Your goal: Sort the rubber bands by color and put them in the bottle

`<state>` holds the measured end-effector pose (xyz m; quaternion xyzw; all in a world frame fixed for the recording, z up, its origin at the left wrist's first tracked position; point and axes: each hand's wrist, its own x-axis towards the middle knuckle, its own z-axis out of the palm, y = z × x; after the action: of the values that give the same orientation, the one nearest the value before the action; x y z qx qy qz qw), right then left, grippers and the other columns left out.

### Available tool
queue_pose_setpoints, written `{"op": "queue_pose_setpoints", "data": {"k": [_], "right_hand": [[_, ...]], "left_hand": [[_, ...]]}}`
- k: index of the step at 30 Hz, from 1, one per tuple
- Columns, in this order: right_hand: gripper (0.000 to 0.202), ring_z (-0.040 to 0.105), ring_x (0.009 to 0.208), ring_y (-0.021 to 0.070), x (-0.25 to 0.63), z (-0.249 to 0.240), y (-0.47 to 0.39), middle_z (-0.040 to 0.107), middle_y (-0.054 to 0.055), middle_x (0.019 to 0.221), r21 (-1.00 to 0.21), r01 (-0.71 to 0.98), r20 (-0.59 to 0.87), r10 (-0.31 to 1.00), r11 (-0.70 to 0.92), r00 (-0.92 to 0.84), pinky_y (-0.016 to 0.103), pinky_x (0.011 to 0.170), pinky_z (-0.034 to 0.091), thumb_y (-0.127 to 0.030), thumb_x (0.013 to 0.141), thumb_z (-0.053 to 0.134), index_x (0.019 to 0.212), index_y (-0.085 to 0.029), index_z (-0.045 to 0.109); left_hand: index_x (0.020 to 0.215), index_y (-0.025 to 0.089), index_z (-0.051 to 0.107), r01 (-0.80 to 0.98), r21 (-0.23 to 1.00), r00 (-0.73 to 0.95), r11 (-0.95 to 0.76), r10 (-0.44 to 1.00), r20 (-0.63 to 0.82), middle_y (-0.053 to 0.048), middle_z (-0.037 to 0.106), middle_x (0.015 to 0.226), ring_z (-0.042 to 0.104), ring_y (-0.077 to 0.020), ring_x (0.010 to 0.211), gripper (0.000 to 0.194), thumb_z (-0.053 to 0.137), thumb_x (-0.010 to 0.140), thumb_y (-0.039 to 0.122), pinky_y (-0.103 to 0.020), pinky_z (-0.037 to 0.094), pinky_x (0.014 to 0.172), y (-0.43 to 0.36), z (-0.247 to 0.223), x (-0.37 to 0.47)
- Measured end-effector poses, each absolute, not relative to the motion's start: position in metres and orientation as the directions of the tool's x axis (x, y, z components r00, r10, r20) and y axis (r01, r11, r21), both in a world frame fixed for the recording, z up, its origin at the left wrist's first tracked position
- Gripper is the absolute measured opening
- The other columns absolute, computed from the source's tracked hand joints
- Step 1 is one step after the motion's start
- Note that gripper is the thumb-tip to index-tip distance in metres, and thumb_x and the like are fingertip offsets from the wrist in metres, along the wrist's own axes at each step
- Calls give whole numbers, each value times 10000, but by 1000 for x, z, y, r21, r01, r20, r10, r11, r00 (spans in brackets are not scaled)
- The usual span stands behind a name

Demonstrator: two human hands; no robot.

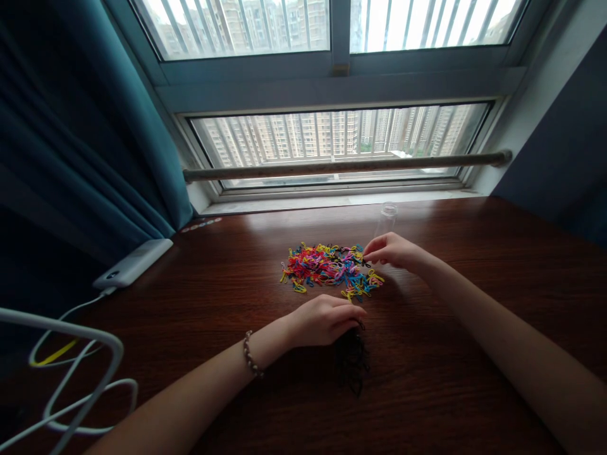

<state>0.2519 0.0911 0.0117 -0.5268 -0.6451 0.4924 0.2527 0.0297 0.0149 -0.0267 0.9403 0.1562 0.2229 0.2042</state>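
Note:
A heap of small coloured elastic hair bands (322, 265) lies loose on the brown table, mostly red, yellow, blue and pink with some black. My right hand (396, 249) is at the heap's right edge, thumb and forefinger pinched on a black hair band (365, 261). Closer to me, a separate bunch of black hair bands (351, 360) sits under my left hand (327, 319). The left fingers are closed at the top of this bunch, with black loops at their tips; the thumb side is partly hidden. A beaded bracelet (251, 354) circles my left wrist.
Behind my right hand stands a clear plastic jar (387, 218). A white power bank (133, 264) with a cable lies at the left by the blue curtain (95, 114). White looped tubing (111, 347) rises at the lower left. Past the table (474, 253) is a barred window.

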Motion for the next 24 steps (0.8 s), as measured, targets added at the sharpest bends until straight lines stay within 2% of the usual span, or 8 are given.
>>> {"op": "queue_pose_setpoints", "data": {"k": [3,6,9,13,17,20,22,24], "right_hand": [[221,500,508,64,251,15,89,581,6,590,-928,368,-211,892,-55,-401,158,419,352,-290,578,699,718,-130,638],[221,533,540,69,249,20,83,577,-7,597,-939,339,-263,760,-60,-595,164,480,413,-285,597,697,719,-124,607],[240,547,527,69,243,25,74,585,-13,594,-926,372,-340,567,-64,-750,176,503,444,-293,610,697,722,-112,585],[270,584,563,84,234,28,64,614,-4,637,-921,382,-379,409,-77,-830,194,542,479,-289,613,706,768,-108,579],[410,618,706,124,239,31,64,650,34,783,-908,413,-415,272,-68,-868,240,654,502,-292,589,724,939,-117,600],[396,619,717,135,251,28,77,657,53,805,-892,453,-391,516,-6,-762,230,630,496,-317,619,694,956,-124,616],[291,610,650,130,258,21,88,654,53,719,-845,529,-323,712,80,-623,203,548,471,-311,640,666,852,-112,647],[217,600,607,134,260,12,95,648,46,660,-781,606,-258,803,154,-537,196,497,441,-281,645,645,785,-115,661]], "left_hand": [[957,162,578,153,582,855,-799,402,327,-59,657,835,612,-120,764,188,445,838,219,-190,471,705,13,-24,31],[920,163,603,118,612,855,-782,394,338,-64,658,820,611,-120,751,182,464,833,243,-193,473,693,14,-26,33],[869,163,626,102,563,848,-820,368,383,-65,658,779,610,-124,713,173,496,819,266,-199,473,661,16,-31,33],[809,150,634,90,464,830,-881,324,455,-61,652,703,612,-136,681,161,572,769,293,-216,477,650,23,-34,29],[822,145,621,202,408,707,-890,421,568,-84,650,803,609,-147,777,143,512,810,237,-253,492,710,36,-30,18],[992,162,583,322,298,671,-899,438,598,-103,601,1058,514,-187,1060,212,435,843,183,-361,419,908,45,-27,12],[1149,195,498,367,194,753,-910,413,512,-83,518,1212,382,-204,1205,309,404,855,185,-429,308,1006,49,-27,11],[1235,231,414,391,117,829,-913,405,386,-49,445,1295,296,-208,1262,373,391,863,220,-458,226,1046,51,-28,12]]}}
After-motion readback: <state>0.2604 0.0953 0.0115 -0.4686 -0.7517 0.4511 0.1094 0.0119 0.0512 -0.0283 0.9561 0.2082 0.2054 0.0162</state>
